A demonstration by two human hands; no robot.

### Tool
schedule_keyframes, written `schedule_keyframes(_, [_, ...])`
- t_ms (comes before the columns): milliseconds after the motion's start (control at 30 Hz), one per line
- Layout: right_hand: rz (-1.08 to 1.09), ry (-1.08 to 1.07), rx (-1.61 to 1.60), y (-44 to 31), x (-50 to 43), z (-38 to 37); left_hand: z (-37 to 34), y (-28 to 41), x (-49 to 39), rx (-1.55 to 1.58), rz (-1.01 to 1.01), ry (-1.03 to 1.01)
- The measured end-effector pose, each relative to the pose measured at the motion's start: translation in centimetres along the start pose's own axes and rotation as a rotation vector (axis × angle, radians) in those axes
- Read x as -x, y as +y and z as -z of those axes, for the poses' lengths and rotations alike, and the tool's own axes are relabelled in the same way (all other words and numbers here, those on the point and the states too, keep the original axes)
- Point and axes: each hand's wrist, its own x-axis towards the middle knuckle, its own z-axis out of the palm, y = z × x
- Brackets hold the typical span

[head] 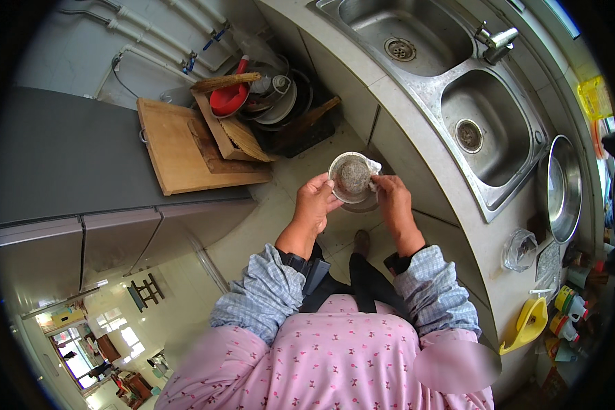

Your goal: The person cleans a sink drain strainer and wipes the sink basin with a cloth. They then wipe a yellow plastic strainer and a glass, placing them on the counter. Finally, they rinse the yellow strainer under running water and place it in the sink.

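Note:
In front of my body, above the tiled floor, I see a small round metal strainer basket, its inside dirty and greyish. My left hand grips its left rim between thumb and fingers. At the right rim, my right hand pinches a crumpled white tissue or cloth against the edge. Below the basket there is another round dish or bowl, mostly hidden; what it rests on I cannot tell.
A double stainless steel sink with a faucet lies at upper right. A metal basin, a glass jar and a yellow scoop-like container stand on the right counter. Wooden boards and pans are stacked at upper left.

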Motion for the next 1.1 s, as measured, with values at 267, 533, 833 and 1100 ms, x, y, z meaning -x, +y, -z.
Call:
schedule_keyframes(267, [-0.072, -0.059, -0.02, -0.7, 3.1, -1.0, -0.5, -1.4, -0.3, 0.096, 0.02, 0.063])
schedule_keyframes(533, [-0.539, -0.342, -0.782, -1.4, 3.3, 1.6, 0.8, -2.2, -1.6, 0.073, 0.065, 0.062])
schedule_keyframes(833, [-0.695, -0.261, -1.484, -1.9, 2.4, 5.6, 3.9, 0.8, 0.4, 0.221, 0.05, -0.081])
schedule_keyframes(1100, [-0.627, -0.174, -1.455, -4.8, 0.9, 5.6, 6.3, 7.0, 1.6, 0.173, -0.058, -0.224])
